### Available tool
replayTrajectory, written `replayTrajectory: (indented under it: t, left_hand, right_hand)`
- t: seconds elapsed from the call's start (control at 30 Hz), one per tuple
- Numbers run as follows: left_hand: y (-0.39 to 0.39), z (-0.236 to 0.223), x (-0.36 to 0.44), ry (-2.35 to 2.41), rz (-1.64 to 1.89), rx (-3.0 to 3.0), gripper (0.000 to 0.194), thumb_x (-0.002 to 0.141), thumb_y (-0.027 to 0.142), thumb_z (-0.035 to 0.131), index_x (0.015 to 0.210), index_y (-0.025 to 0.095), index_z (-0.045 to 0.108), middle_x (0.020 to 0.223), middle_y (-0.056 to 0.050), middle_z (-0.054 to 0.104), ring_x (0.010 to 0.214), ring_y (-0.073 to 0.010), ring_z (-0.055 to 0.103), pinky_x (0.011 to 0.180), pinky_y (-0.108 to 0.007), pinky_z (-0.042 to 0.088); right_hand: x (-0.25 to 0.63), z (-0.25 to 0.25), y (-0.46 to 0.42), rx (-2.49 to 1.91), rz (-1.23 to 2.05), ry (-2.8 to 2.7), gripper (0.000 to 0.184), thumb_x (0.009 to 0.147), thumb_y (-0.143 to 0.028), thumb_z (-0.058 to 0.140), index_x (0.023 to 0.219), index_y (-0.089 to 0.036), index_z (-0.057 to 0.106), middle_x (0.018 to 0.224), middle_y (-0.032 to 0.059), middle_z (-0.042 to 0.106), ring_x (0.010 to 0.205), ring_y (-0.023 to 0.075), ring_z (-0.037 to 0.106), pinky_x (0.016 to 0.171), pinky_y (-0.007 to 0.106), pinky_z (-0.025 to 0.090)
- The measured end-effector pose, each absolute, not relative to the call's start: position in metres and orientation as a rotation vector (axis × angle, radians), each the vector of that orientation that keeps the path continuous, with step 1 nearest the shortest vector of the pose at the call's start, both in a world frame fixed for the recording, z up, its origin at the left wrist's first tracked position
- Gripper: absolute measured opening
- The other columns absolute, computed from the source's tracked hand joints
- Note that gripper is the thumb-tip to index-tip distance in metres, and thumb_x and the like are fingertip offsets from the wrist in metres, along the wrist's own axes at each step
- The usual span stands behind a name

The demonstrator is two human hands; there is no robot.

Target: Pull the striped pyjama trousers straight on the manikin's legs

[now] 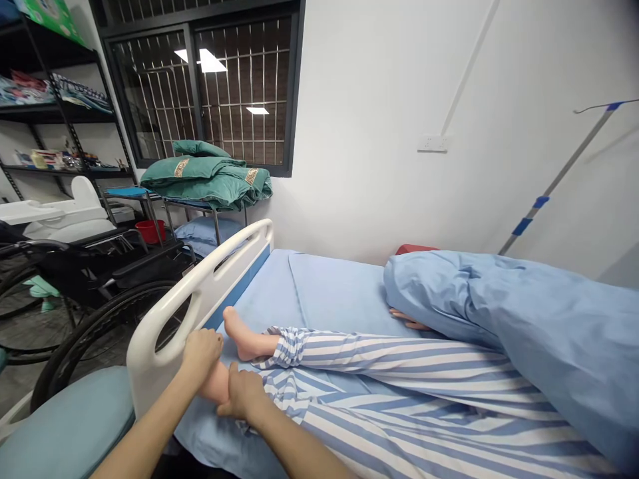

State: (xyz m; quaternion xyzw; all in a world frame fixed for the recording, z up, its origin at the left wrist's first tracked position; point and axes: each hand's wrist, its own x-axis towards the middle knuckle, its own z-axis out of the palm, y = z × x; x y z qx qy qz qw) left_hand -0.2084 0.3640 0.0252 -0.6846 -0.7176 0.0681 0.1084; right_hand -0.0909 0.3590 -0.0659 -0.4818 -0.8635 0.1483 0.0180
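A figure in blue-and-white striped trousers (389, 356) lies on the bed; whether it is a person or a training manikin I cannot tell. My left hand (202, 351) is wrapped over the front part of the near foot (215, 384), by the footboard. Around the ankle of that same foot closes my right hand (244, 394), with the trouser cuff just beside it. The far foot (247, 338) rests on the sheet, toes up, untouched. Part of the near foot is hidden under my hands. A blue quilt (479, 293) covers the upper body, and the figure's hand (410, 320) shows at its edge.
The white footboard (192, 279) stands close to my left hand. Beyond it are a wheelchair (114, 273) and a pale blue-green round seat (70, 426). Green folded bedding (210, 173) lies under the window. An IV pole (559, 179) leans at right.
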Motion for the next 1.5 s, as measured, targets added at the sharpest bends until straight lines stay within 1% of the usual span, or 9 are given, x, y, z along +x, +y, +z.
replayTrajectory:
  t: [0.23, 0.47, 0.63, 0.73, 0.87, 0.97, 1.07, 1.27, 1.5]
  left_hand:
    - [0.365, 0.011, -0.21, -1.936, 0.235, -2.185, 0.038, 0.084, 0.015, 0.032, 0.078, 0.014, 0.07, 0.076, -0.016, 0.067, 0.073, -0.0289, 0.062, 0.063, -0.037, 0.038]
    - [0.339, -0.007, -0.217, -1.864, -0.191, -1.922, 0.036, 0.086, 0.024, 0.033, 0.074, 0.013, 0.064, 0.075, -0.012, 0.063, 0.081, -0.0272, 0.057, 0.07, -0.038, 0.04]
    - [0.327, -0.032, -0.225, -1.851, -0.653, -1.837, 0.035, 0.09, 0.027, 0.031, 0.1, 0.013, 0.062, 0.101, -0.011, 0.061, 0.093, -0.0196, 0.057, 0.077, -0.029, 0.044]
    - [0.322, -0.039, -0.228, -1.91, -0.765, -1.773, 0.039, 0.091, 0.03, 0.029, 0.115, 0.012, 0.054, 0.107, -0.012, 0.059, 0.093, -0.019, 0.059, 0.072, -0.027, 0.046]
    - [0.314, -0.028, -0.227, -2.056, -0.527, -1.7, 0.043, 0.091, 0.031, 0.024, 0.119, 0.01, 0.05, 0.105, -0.015, 0.062, 0.076, -0.022, 0.063, 0.06, -0.031, 0.046]
    - [0.314, -0.009, -0.225, -2.135, -0.182, -1.688, 0.041, 0.09, 0.028, 0.023, 0.105, 0.012, 0.058, 0.086, -0.014, 0.066, 0.066, -0.0266, 0.063, 0.056, -0.035, 0.045]
    - [0.326, 0.01, -0.222, -2.118, 0.05, -1.77, 0.04, 0.088, 0.02, 0.024, 0.092, 0.01, 0.063, 0.071, -0.015, 0.065, 0.071, -0.0312, 0.064, 0.058, -0.038, 0.045]
    - [0.359, 0.022, -0.215, -2.18, 0.143, -1.926, 0.041, 0.083, 0.014, 0.027, 0.08, 0.01, 0.068, 0.077, -0.018, 0.066, 0.074, -0.0322, 0.064, 0.06, -0.041, 0.045]
    - [0.375, 0.015, -0.216, -1.999, 0.318, -2.089, 0.039, 0.081, 0.01, 0.031, 0.084, 0.007, 0.069, 0.079, -0.02, 0.066, 0.075, -0.0308, 0.063, 0.066, -0.042, 0.044]
  right_hand:
    - [-0.091, -0.066, 0.354, -1.566, 0.439, -2.548, 0.063, 0.051, -0.043, 0.073, 0.102, -0.014, 0.051, 0.084, 0.0114, 0.066, 0.073, 0.0295, 0.065, 0.061, 0.038, 0.051]
    - [-0.093, -0.068, 0.353, -1.604, 0.435, -2.551, 0.068, 0.049, -0.05, 0.072, 0.103, -0.016, 0.05, 0.088, 0.01, 0.066, 0.077, 0.0283, 0.065, 0.066, 0.039, 0.052]
    - [-0.09, -0.067, 0.352, -1.574, 0.402, -2.59, 0.072, 0.049, -0.055, 0.07, 0.106, -0.015, 0.05, 0.088, 0.0087, 0.067, 0.076, 0.0274, 0.065, 0.065, 0.036, 0.052]
    - [-0.09, -0.065, 0.35, -1.552, 0.374, -2.598, 0.073, 0.049, -0.057, 0.07, 0.105, -0.014, 0.05, 0.089, 0.0099, 0.067, 0.075, 0.0291, 0.065, 0.064, 0.037, 0.051]
    - [-0.091, -0.065, 0.349, -1.552, 0.376, -2.59, 0.071, 0.052, -0.055, 0.069, 0.106, -0.014, 0.049, 0.09, 0.0112, 0.067, 0.076, 0.0306, 0.065, 0.065, 0.04, 0.051]
    - [-0.093, -0.068, 0.35, -1.561, 0.38, -2.586, 0.073, 0.049, -0.052, 0.071, 0.107, -0.014, 0.049, 0.09, 0.011, 0.067, 0.076, 0.0301, 0.064, 0.065, 0.04, 0.051]
    - [-0.095, -0.071, 0.355, -1.562, 0.411, -2.581, 0.076, 0.046, -0.051, 0.073, 0.108, -0.014, 0.048, 0.089, 0.0112, 0.067, 0.076, 0.03, 0.064, 0.065, 0.04, 0.051]
    - [-0.096, -0.076, 0.362, -1.554, 0.438, -2.568, 0.072, 0.046, -0.047, 0.073, 0.106, -0.013, 0.05, 0.084, 0.0122, 0.067, 0.07, 0.0315, 0.064, 0.061, 0.042, 0.051]
    - [-0.094, -0.071, 0.358, -1.509, 0.445, -2.553, 0.074, 0.046, -0.052, 0.074, 0.106, -0.015, 0.052, 0.084, 0.0125, 0.066, 0.071, 0.0303, 0.064, 0.06, 0.041, 0.051]
